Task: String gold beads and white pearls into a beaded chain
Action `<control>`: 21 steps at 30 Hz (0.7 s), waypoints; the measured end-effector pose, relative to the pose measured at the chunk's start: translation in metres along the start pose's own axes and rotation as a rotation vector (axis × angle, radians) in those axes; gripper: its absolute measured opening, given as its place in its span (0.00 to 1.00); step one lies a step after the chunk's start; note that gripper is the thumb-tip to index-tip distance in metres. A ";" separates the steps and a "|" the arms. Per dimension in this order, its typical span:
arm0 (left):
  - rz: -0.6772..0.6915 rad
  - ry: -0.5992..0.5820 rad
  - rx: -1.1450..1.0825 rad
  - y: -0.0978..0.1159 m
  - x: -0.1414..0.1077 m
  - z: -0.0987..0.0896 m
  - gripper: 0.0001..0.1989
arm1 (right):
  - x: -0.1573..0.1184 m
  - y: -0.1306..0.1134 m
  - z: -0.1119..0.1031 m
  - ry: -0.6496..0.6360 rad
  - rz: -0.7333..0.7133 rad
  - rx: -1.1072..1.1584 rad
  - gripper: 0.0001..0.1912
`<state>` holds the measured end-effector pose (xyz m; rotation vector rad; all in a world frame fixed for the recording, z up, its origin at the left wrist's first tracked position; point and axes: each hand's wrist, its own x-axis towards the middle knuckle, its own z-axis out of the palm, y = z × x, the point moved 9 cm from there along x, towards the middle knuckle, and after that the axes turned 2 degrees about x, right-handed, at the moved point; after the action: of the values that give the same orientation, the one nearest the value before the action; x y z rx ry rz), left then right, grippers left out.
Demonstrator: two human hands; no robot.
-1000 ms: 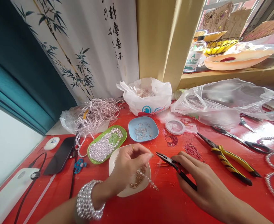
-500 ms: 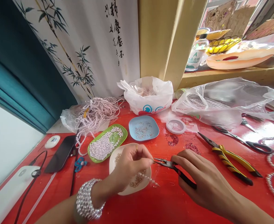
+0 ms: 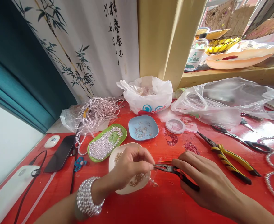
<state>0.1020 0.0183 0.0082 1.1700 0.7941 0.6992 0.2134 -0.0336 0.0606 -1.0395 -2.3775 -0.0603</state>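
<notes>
My left hand (image 3: 134, 168) is closed in a pinch above a cream dish (image 3: 125, 190) of small gold-toned beads. From under its fingers hangs a short beaded strand (image 3: 152, 182), its end over the red table. My right hand (image 3: 204, 174) grips small needle-nose pliers (image 3: 169, 168) with dark handles. The pliers' tips meet the left thumb and fingertip; what lies between the tips is too small to make out. A silver-white beaded bracelet (image 3: 88, 196) wraps my left wrist. Beyond the hands sit a green tray (image 3: 123, 134) of pearl beads and a blue dish (image 3: 131, 124) of small metal pieces.
Yellow-black pliers (image 3: 230, 161) and black-handled scissors (image 3: 259, 147) lie right, near pearl strands (image 3: 271, 158). Behind stand a white plastic bag (image 3: 148, 99), a round white spool (image 3: 175, 126) and heaped pearl strings (image 3: 102, 109). A phone (image 3: 60, 154) lies left.
The small pliers have tilted, their tips dropping slightly and their jaws looking closer together. My left hand has hardly moved and keeps its pinch on the strand.
</notes>
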 end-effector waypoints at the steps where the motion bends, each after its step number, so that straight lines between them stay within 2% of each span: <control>1: -0.017 -0.020 0.008 -0.002 0.000 0.001 0.02 | 0.000 0.000 0.000 -0.001 -0.012 -0.002 0.11; 9: -0.063 -0.118 0.028 -0.006 0.001 0.005 0.02 | -0.001 -0.006 -0.005 0.009 -0.090 -0.025 0.08; 21: -0.073 -0.131 0.000 -0.007 0.000 0.007 0.03 | 0.000 -0.010 -0.009 0.033 -0.118 -0.043 0.08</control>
<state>0.1079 0.0128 0.0026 1.1685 0.7231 0.5561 0.2104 -0.0428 0.0696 -0.9103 -2.4155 -0.1712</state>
